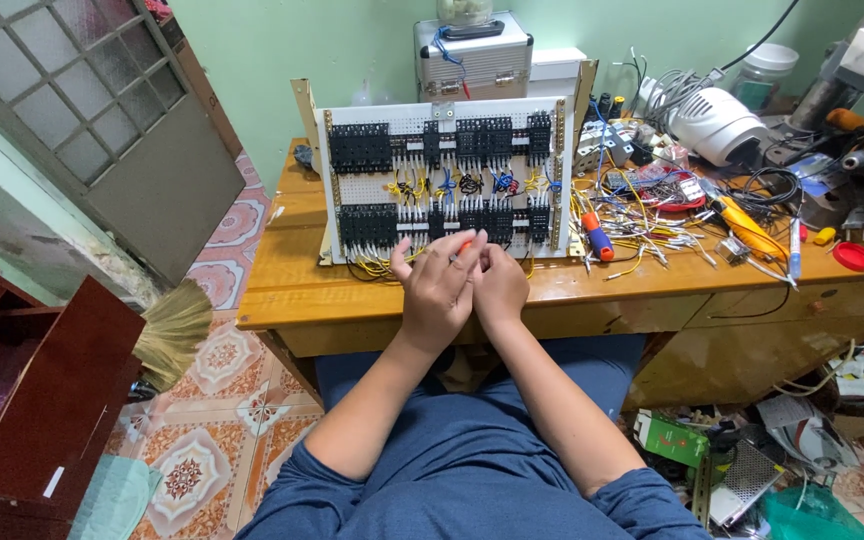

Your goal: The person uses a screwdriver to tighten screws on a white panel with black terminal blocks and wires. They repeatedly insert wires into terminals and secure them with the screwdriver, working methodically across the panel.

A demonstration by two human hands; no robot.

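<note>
A white perforated panel [372, 185] stands upright on the wooden desk [282, 290], carrying two rows of black relay blocks joined by yellow, blue and red wires. My left hand [437, 290] and my right hand [500, 285] are raised together in front of the panel's lower edge. An orange-tipped tool or wire [464, 243] shows between the fingers of both hands; I cannot tell which hand grips it. A yellow wire [384, 263] trails from the panel's lower row toward my left hand.
Loose cut wires [642, 235], an orange and blue screwdriver [597, 235], a yellow tool [747, 228] and a red lid [854, 256] cover the desk's right side. A metal case [474, 58] stands behind the panel. A broom [174, 330] leans at left, clutter lies on the floor at right.
</note>
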